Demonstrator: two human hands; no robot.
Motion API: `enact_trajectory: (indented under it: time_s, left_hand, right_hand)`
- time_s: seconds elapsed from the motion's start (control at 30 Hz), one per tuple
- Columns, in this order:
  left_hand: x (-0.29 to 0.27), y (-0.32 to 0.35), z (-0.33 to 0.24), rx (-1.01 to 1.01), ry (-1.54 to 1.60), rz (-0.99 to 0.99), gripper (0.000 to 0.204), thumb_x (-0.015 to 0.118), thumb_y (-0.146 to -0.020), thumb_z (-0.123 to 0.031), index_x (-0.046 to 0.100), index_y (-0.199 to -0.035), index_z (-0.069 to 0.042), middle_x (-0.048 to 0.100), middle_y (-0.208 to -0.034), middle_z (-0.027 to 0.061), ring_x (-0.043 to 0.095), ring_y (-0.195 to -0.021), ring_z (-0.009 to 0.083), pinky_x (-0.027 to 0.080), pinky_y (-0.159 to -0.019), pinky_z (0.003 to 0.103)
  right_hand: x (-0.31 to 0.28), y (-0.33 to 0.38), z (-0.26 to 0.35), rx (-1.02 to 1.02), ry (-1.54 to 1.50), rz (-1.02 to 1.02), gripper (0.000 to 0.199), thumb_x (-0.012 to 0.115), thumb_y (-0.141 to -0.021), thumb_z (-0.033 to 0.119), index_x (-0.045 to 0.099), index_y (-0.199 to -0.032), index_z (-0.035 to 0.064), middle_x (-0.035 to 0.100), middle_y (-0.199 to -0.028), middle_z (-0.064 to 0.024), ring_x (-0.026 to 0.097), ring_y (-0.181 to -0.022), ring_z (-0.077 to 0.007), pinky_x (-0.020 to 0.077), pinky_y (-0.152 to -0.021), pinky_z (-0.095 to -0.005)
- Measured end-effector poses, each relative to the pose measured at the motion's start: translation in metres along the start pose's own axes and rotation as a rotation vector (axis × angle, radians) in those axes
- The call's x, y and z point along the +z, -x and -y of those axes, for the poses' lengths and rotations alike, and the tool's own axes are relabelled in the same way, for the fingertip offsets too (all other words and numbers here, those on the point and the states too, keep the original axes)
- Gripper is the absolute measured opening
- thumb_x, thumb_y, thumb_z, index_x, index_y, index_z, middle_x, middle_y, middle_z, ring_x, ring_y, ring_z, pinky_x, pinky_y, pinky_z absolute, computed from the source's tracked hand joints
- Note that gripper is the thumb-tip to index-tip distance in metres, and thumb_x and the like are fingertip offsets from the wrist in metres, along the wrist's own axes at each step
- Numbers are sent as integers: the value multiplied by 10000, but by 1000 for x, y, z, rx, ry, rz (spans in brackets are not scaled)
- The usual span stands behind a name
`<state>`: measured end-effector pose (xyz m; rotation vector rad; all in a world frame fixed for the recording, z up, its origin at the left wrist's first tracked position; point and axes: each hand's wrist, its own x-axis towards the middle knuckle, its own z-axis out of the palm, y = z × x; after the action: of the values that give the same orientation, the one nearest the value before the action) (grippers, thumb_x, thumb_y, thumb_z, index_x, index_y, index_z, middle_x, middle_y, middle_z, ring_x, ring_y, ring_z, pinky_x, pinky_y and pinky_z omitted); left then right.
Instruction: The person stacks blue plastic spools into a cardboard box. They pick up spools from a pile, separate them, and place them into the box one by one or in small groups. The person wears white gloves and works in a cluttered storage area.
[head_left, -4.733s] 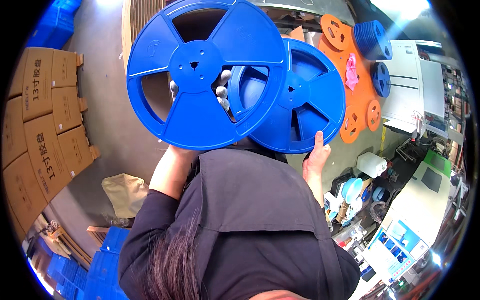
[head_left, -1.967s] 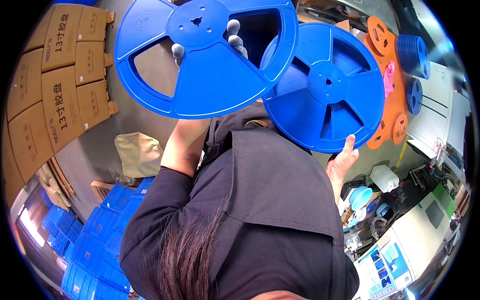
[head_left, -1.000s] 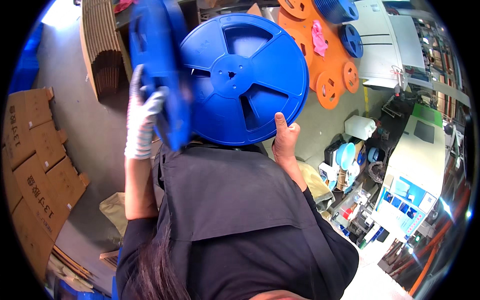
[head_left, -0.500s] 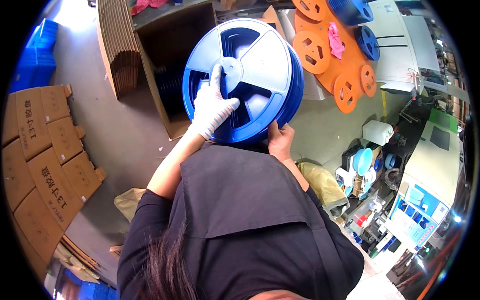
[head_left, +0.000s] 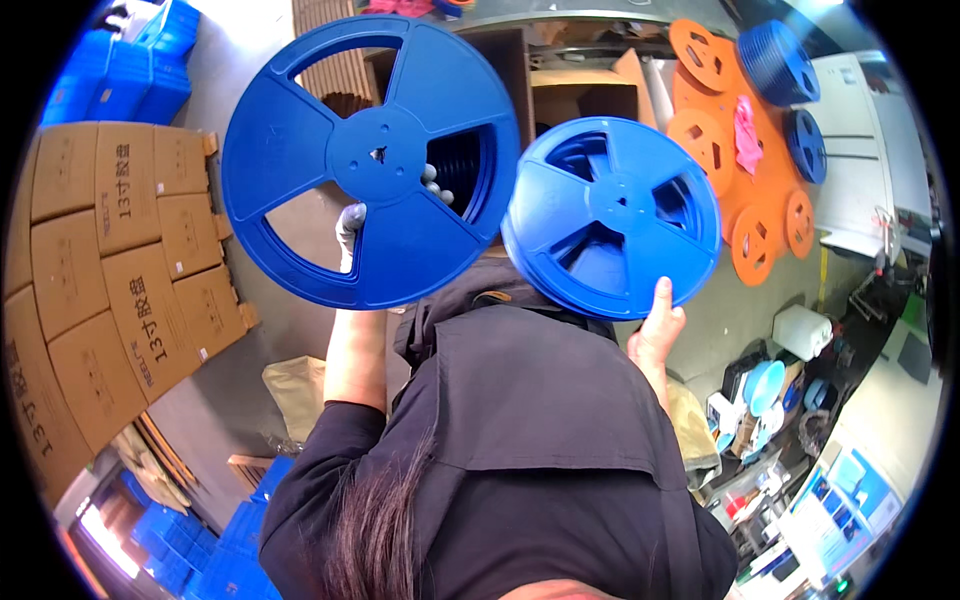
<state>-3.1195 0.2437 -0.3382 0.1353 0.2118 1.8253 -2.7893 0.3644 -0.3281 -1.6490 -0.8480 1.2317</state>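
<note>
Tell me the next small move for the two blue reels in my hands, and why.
Probably lower the single flat blue plastic reel in the gloved left hand toward the open brown cardboard box behind it. The bare right hand only props the stack of blue plastic reels from its lower edge.

Large blue reel [head_left: 372, 160]: smooth, slightly glossy plastic. Reel stack [head_left: 612, 215]: same plastic. Left hand [head_left: 352, 228]: white knit cloth glove. Cartons [head_left: 110, 270]: matt brown cardboard.

Big blue reel [head_left: 370, 160]: flat three-spoke disc, open windows, face-on to camera, held up at left. Second blue reel [head_left: 612, 215]: smaller-looking, thicker stack, same spoke pattern, slightly tilted, held just right, rims nearly touching.
</note>
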Motion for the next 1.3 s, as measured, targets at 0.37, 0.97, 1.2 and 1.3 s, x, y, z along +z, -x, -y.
enact_trajectory:
  time_s: [0.37,0.97,1.2,1.3]
  left_hand:
    - [-15,17,26,6,361,77,774,765,-727,-409,417,-1281,4,563,-1160,182,471,-1235,323,367,-1102,440]
    - [-22,9,40,-19,375,77,849,738,-704,-357,354,-1379,-11,527,-1234,209,495,-1211,383,353,-1074,549]
    - [7,23,23,52,-113,-149,889,695,-753,-547,348,-1388,-29,509,-1257,179,543,-1150,304,438,-1017,450]
    - [-10,28,4,184,-210,-26,874,695,-771,-523,350,-1381,-2,495,-1282,181,523,-1176,311,407,-1050,439]
  right_hand:
    - [-3,-20,14,-91,58,-14,367,692,-873,319,606,-864,-38,620,-851,-69,554,-718,-142,490,-666,-307]
    - [-2,-15,12,-70,68,60,364,677,-884,313,620,-906,-46,633,-869,-78,572,-734,-147,492,-675,-304]
    - [-12,-24,1,-198,42,62,271,714,-859,228,621,-941,-13,629,-945,-67,562,-819,-152,474,-783,-331]
    - [-22,-26,0,-237,-119,177,331,744,-830,248,608,-1014,9,623,-1025,-73,582,-920,-185,476,-844,-338]
